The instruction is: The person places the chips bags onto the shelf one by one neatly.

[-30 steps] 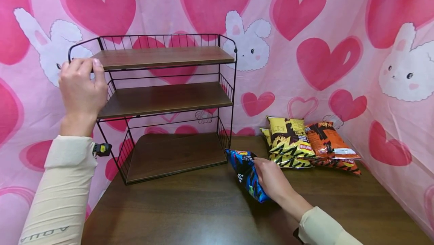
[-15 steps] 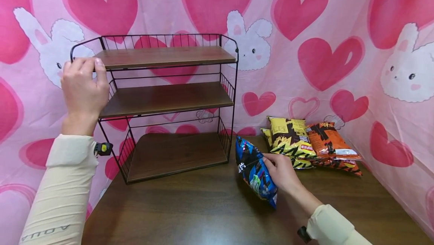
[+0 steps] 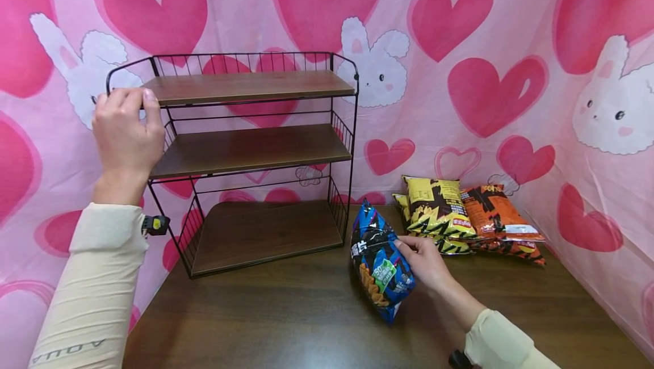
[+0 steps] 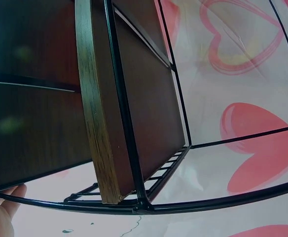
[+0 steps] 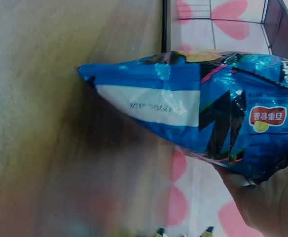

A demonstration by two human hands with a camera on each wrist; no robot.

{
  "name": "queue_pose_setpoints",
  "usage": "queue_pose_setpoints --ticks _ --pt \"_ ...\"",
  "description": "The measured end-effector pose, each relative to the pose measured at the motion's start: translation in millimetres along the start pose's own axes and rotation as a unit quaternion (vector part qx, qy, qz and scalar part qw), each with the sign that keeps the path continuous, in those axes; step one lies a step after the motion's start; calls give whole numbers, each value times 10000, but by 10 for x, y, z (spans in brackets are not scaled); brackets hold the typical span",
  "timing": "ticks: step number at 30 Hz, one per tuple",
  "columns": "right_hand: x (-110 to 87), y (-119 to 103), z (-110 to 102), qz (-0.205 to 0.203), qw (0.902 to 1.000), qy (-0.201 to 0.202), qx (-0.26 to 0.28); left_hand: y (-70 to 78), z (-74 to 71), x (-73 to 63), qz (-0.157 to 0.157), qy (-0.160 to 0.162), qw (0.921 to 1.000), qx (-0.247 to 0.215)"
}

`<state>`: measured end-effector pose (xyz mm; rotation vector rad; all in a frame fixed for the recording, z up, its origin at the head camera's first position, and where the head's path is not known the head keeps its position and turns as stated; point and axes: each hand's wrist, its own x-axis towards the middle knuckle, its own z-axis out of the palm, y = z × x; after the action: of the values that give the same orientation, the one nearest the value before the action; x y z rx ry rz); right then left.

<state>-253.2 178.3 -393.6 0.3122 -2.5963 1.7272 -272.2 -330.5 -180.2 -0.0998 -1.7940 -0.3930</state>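
Gripping the blue chip bag (image 3: 380, 261) with the right hand (image 3: 426, 261), fingers and thumb curled round its right edge, holding it upright and slightly tilted over the table (image 3: 286, 318), just in front of the right front leg of the wire rack (image 3: 353, 130). Not being able to tell, from either the head view or the right wrist view, whether the bag's lower corner is touching the wood or hanging just clear of it.

Clasping the rack's top wire rail at its left front corner with the left hand (image 3: 125, 130), fingers hooked over the wire and the palm set against the frame, apparently steadying it.

Judging the step in hand: getting the bag up off the table beside the rack, with nothing yet lying on the top shelf (image 3: 245, 86), the middle shelf (image 3: 250, 149) or the bottom shelf (image 3: 260, 233).

Weighing what a next move calls for: keeping a soft hold, since the bag is puffed with air and likely to crackle and slip; swinging it leftward round the front post rather than through the low wire side rails; turning it flat or narrow enough for the gap between boards; and bracing the rack all the while so that it is not sliding or tipping.

Leaving the yellow bags (image 3: 436, 210) and the orange bags (image 3: 498, 221) lying stacked near the pink heart cloth (image 3: 460, 45) at the back right of the table, just beside the held bag and untouched.
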Motion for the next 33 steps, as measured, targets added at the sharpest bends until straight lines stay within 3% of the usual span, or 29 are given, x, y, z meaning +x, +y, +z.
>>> queue_pose_setpoints --ticks 5,10,22,27,33 --pt "-17 60 65 473 9955 -121 817 -3 2 6 1 -21 10000 -6" --pt "-33 132 103 666 9902 -272 1198 -5 -1 3 -31 -35 10000 6" --pt "-26 325 94 586 9826 -779 1578 -14 -4 -4 -120 -47 9999 15" --pt "-15 416 69 795 9771 -1046 1671 -14 -6 -5 -122 -24 9999 11" --pt "-1 490 16 1075 9791 -1105 1329 -14 0 -11 -118 -36 9999 12"
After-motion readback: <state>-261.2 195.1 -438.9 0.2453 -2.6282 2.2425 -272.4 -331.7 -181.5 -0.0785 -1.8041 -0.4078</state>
